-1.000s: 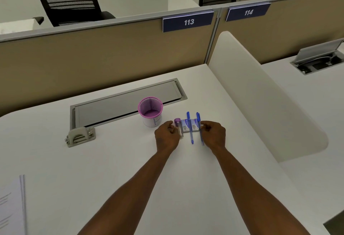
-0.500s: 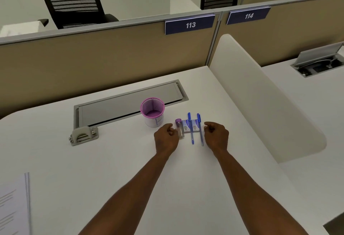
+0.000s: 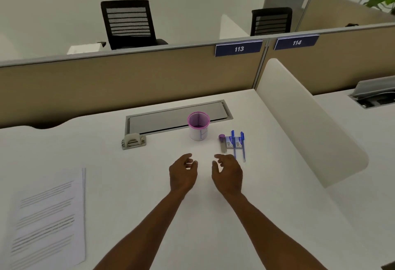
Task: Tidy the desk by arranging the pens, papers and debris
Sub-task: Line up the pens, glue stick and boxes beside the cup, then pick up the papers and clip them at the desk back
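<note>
1. hovering above the surface (image 3: 277, 216), both hands loosely spread, left hand (image 3: 183, 173) and right hand (image 3: 227, 174) grasping nothing.
2. lying just beyond the right hand: two blue pens (image 3: 238, 147), long axes running near to far, beside small packets (image 3: 234, 142) and a purple-capped tube (image 3: 222, 143).
3. sitting far-left of those, pen cup (image 3: 198, 125); right hand nearer.
4. resting at near left, papers (image 3: 49, 216).

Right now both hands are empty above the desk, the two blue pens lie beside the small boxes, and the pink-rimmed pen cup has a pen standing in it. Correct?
Not quite. The head view shows the pen cup holds no pen. The rest stands: left hand and right hand are empty, and both blue pens lie by the small boxes.
</note>
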A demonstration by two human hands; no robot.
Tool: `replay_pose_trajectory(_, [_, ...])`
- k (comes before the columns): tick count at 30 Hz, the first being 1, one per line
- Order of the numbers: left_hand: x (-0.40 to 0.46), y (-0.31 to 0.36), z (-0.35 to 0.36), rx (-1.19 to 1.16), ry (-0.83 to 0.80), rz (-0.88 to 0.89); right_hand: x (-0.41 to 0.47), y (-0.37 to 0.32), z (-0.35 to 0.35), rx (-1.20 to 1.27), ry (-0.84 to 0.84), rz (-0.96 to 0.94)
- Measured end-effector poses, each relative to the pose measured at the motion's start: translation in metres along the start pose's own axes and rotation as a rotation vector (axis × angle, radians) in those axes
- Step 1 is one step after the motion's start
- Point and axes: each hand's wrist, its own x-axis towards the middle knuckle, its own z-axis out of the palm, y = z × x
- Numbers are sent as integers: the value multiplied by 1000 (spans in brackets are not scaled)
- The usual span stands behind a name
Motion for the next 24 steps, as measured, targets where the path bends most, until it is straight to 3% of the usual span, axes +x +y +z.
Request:
replay_pose_trajectory(6, [-40, -20, -58, -6, 104, 40, -53, -39, 19, 1, -179, -187])
replay_pose_trajectory(16, [-82, -50, -164, 4, 346, 106, -91, -113, 60, 71, -287, -373])
replay_pose_trajectory(24, [-94, -86, -244, -3, 450, 47, -126, -175, 110, 119, -407, -458])
